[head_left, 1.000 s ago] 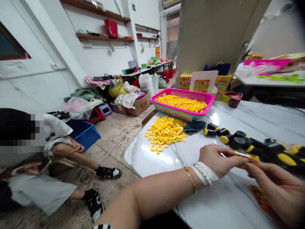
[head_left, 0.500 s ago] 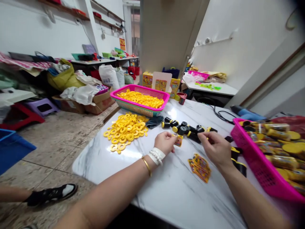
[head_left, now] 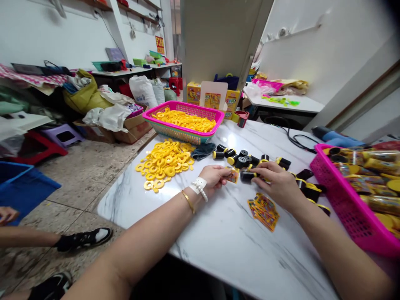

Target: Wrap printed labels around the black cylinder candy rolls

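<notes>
my left hand pinches a label and my right hand, apart from it, grips a tube, so i'd square their edges before contact.

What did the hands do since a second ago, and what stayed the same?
The right hand moved right, away from the left hand, and now seems to have hold of a black tube. The left hand holds a yellow card. The view swung right, so a pink basket shows. The yellow rings stayed piled up.
</notes>
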Motion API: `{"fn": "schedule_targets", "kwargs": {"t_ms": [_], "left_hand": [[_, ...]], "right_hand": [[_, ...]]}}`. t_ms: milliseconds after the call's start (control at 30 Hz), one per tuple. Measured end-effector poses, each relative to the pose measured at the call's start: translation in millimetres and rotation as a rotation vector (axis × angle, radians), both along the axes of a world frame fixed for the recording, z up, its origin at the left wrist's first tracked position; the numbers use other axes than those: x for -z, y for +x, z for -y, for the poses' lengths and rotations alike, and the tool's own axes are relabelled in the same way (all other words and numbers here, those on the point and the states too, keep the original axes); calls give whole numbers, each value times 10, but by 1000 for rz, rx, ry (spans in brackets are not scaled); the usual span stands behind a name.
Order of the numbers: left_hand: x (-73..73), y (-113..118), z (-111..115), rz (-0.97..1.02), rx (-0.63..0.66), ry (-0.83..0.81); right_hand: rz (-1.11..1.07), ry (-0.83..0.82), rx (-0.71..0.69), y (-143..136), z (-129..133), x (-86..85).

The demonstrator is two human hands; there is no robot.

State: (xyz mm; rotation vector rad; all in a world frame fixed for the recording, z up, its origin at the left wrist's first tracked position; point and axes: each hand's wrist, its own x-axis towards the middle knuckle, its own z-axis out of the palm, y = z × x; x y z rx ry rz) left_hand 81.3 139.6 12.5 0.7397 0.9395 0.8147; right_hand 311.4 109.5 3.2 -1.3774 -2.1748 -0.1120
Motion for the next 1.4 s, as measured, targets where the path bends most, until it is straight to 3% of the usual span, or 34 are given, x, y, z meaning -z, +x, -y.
{"fn": "schedule_targets", "kwargs": {"t_ms": [67, 200, 400, 467, 567, 700, 800, 1167, 1400], "left_hand": [[8, -14, -27, 24, -23, -5], [6, -32, -66, 20, -79, -22], [-8, -55, -89, -12, -52, 4], [-24, -62, -91, -36, -57, -12], [-55, -66, -89, -51, -68, -41], [-72, -63, -80, 4, -31, -83], [-55, -54, -76, 82, 5, -105], [-27, -40, -89, 240, 26, -166], [-7, -30, -57, 217, 40, -135]], "right_hand": [[45, -54, -42, -74, 48, 29], [125, -52, 8, -119, 38, 62], [186, -29, -10, -132, 19, 58], [66, -15, -16, -157, 32, 54], [-285, -62, 3, -199, 53, 29], [-851, -334, 35, -285, 74, -30], [-1062, -481, 26, -361, 82, -53], [-1134, -472, 8, -432, 130, -66], [-876, -283, -86, -387, 113, 4]]}}
